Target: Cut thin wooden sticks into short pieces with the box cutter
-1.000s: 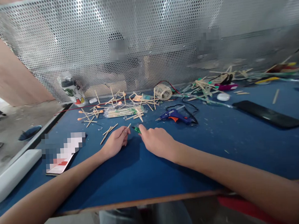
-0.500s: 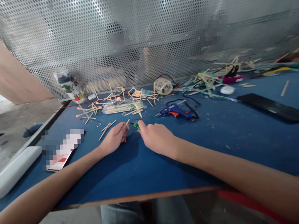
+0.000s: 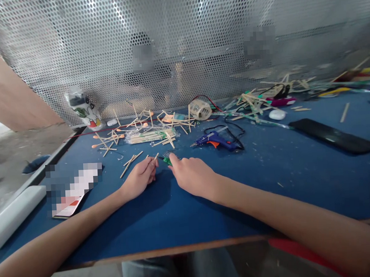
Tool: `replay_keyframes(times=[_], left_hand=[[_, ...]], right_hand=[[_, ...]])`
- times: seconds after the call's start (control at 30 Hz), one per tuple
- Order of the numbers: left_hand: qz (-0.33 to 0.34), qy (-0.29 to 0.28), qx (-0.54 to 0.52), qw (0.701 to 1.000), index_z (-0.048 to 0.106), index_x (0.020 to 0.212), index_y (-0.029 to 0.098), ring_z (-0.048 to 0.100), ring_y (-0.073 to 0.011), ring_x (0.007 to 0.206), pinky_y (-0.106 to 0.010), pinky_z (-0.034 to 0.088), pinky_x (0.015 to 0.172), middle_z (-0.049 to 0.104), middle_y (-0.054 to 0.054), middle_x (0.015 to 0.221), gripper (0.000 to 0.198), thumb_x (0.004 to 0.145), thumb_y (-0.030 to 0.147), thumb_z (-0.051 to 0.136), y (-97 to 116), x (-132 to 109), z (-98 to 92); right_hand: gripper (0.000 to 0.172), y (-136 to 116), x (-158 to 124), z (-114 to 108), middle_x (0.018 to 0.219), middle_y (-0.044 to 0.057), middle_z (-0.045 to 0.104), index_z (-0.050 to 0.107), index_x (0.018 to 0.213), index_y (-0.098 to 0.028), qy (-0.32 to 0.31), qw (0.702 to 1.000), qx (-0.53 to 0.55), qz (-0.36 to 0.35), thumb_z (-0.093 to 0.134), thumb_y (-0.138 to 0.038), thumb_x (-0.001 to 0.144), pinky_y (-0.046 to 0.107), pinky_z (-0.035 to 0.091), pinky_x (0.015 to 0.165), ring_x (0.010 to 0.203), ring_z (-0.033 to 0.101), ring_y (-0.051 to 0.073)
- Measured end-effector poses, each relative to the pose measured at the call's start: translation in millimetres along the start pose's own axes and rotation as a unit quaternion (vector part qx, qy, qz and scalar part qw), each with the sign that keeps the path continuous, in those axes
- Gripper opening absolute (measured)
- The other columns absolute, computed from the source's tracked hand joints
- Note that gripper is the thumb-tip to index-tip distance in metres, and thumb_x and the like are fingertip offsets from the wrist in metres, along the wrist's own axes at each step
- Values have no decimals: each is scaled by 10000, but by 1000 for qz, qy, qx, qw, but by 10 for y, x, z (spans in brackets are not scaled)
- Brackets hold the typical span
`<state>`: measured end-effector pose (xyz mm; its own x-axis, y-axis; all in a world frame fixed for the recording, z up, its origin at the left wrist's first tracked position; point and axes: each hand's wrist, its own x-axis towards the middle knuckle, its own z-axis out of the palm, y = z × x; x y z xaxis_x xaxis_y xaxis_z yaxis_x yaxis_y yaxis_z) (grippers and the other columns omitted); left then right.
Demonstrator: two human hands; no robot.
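Observation:
My left hand (image 3: 141,175) is closed, pinching a thin wooden stick (image 3: 156,156) whose tip sticks up past the fingers. Just to its right, my right hand (image 3: 191,175) wraps around small green-handled pliers (image 3: 166,160). Their dark jaws point left toward the stick, with a small gap between; most of the handle is hidden in my palm. A few loose sticks (image 3: 131,160) lie crossed on the blue table beyond my left hand. A blue hot glue gun (image 3: 216,141) with an orange trigger rests beyond my right hand.
Joined stick frames (image 3: 111,138) and a plastic bag of sticks (image 3: 148,135) lie at the back. A bottle (image 3: 87,114) stands by the perforated metal screen (image 3: 181,44). A phone (image 3: 77,190) lies left, a black case (image 3: 333,136) right. The table's front edge (image 3: 165,252) is near me.
The view has shifted slightly, so the table contents sit a little further left in the picture. Both hands keep nearly the same pose and hold the same things.

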<state>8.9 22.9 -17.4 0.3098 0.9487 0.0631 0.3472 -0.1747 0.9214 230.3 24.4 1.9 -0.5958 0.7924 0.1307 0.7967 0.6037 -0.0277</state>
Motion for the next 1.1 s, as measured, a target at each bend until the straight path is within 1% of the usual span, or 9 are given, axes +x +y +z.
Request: replay_keyframes(times=[0.2,0.33,0.4,0.43,0.5,0.63,0.8,0.97,1.1], left_hand=[[2,0,6,1000,532,932,219,382,-96,455,-259,481,552,373,84,609,407,1064,591,434,43,-8,-12],[18,11,34,999,609,1010,206,456,-113,538,-259,499,632,426,65,639,382,1075,552,461,100,-5,-87],[26,-27,58,998,697,1007,193,517,-128,611,-247,456,619,573,16,722,365,1044,527,554,142,-8,-148],[48,-97,95,990,727,1021,193,554,-140,685,-250,460,660,655,-19,828,357,1052,501,548,165,-15,-177],[77,-173,128,974,732,1068,198,555,-145,708,-248,440,665,686,-32,866,324,1060,465,547,213,-38,-219],[92,-241,122,958,683,1054,205,515,-135,600,-245,382,574,629,3,708,243,1073,403,544,289,-90,-224],[198,-298,189,915,775,974,218,648,-174,778,-305,461,853,741,-50,819,193,1041,336,637,289,-66,-202],[205,-335,201,898,726,960,201,639,-141,808,-293,388,947,762,-18,845,108,1020,271,670,212,-33,-227],[205,-333,208,897,715,996,210,656,-135,805,-296,381,970,774,-9,890,59,1011,237,665,188,-46,-221]], right_hand=[[459,0,29,-11,880,160,781,509,1445,-86,8,1000,8,-2,311,-317,1102,330,473,593,747,759,287],[475,243,97,-141,860,85,775,507,1443,-151,50,998,39,6,298,-431,1122,307,421,584,687,707,230],[458,446,152,-161,886,66,768,526,1426,-165,158,979,127,1,329,-434,1112,298,427,626,703,681,201],[443,550,179,-153,941,69,769,547,1404,-174,205,965,165,-15,346,-429,1103,295,448,682,764,687,192],[430,733,221,-111,970,73,757,607,1314,-175,244,947,203,-48,369,-451,1086,291,446,704,761,656,171],[513,897,254,-17,618,-18,602,686,977,-201,167,963,171,-127,436,-644,1042,287,335,603,569,517,138],[606,814,246,14,652,-13,643,696,929,-218,39,950,162,-265,389,-726,1048,276,290,598,585,550,130],[676,663,155,-28,540,-4,577,620,703,-222,-18,953,116,-280,432,-812,974,285,226,567,523,504,140],[726,534,81,-69,506,10,552,634,675,-219,-54,963,25,-261,373,-824,979,293,168,567,485,426,143]])
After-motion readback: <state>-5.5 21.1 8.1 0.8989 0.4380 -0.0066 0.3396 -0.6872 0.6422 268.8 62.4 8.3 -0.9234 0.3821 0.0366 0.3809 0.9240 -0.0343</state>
